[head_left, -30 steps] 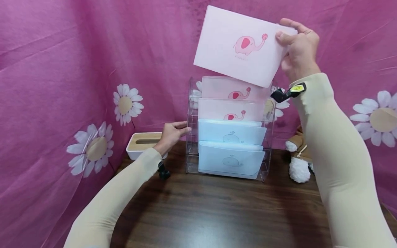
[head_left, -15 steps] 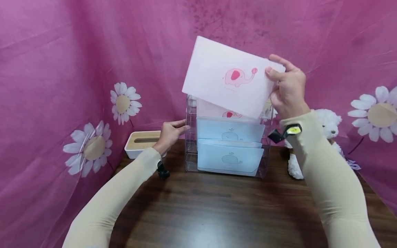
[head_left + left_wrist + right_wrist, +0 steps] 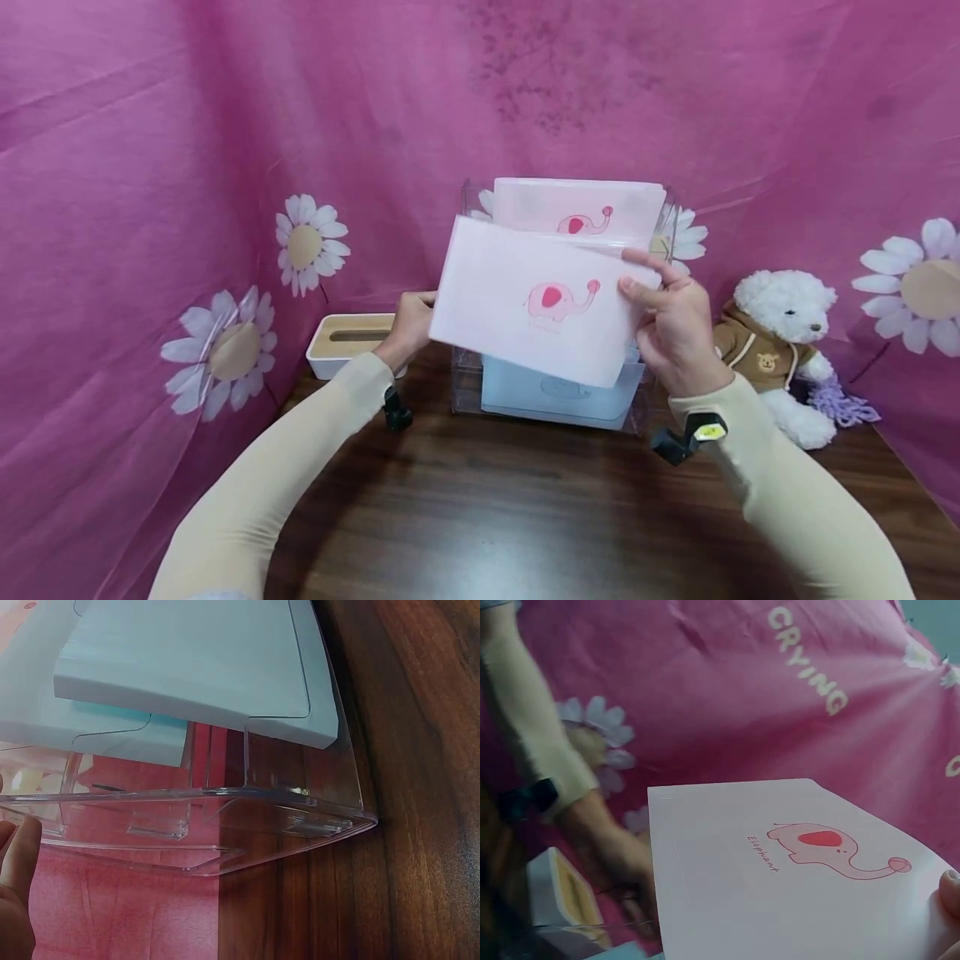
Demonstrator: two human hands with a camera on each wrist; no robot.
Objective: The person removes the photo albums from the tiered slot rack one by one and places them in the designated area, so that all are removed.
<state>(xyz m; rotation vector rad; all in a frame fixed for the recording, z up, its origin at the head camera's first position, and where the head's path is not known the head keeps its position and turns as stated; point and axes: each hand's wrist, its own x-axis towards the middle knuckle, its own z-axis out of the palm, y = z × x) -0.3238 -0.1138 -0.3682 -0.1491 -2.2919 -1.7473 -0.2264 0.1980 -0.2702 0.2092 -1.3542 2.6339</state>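
Observation:
My right hand (image 3: 678,333) pinches the right edge of a pale pink notebook (image 3: 525,275) with a red-eared elephant on its cover. It is held tilted in front of a clear tiered rack (image 3: 467,398), hiding much of the rack. Above it shows another pink elephant notebook (image 3: 532,200) in the back tier; below it, a light blue whale notebook (image 3: 551,402) in the front tier. My left hand (image 3: 408,327) is at the rack's left side, its fingertips hidden behind the held notebook. In the left wrist view, its fingers (image 3: 21,859) grip the rack's clear edge.
A white box with a slotted wooden lid (image 3: 324,368) stands left of the rack, behind my left hand. A white teddy bear (image 3: 783,304) in a brown hoodie sits at the right. Pink daisy-printed cloth (image 3: 390,142) encloses the dark wooden table (image 3: 480,500).
My right hand has lowered the pink elephant notebook from above the rack to in front of its middle tiers, moving slightly left. The left hand has stayed at the rack's side.

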